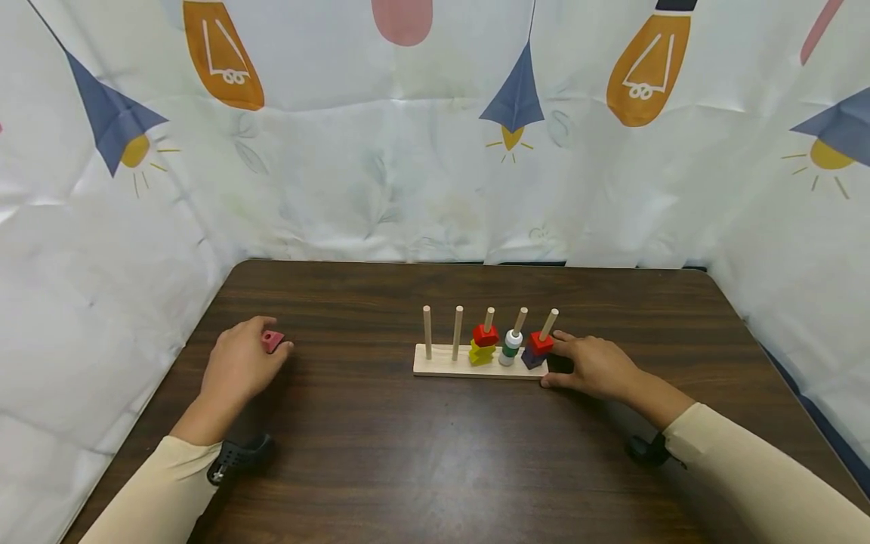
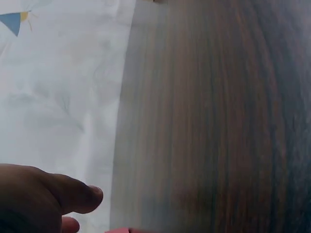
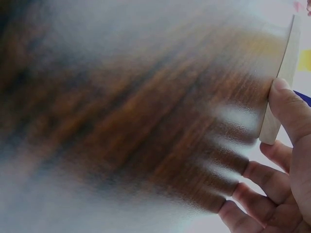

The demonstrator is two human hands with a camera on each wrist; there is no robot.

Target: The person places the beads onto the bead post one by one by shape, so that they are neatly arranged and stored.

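My left hand [image 1: 236, 366] is at the table's left side, its thumb and index finger curled round a small pinkish-red block [image 1: 273, 341] with a hole. Only an edge of this block [image 2: 118, 230] shows in the left wrist view, below a finger [image 2: 80, 195]; the contact is hidden. My right hand [image 1: 594, 366] grips the right end of a pale wooden peg stand [image 1: 435, 366], thumb [image 3: 286, 99] against its front edge. Stacked on its pegs are red over yellow pieces [image 1: 483, 353], white and green beads [image 1: 510, 350], and a red block [image 1: 541, 343] over dark purple.
Two bare pegs [image 1: 427, 332] stand at the stand's left. The dark wood table [image 1: 381, 453] spreads round it. A white printed curtain [image 1: 326, 181] hangs along the table's back and sides.
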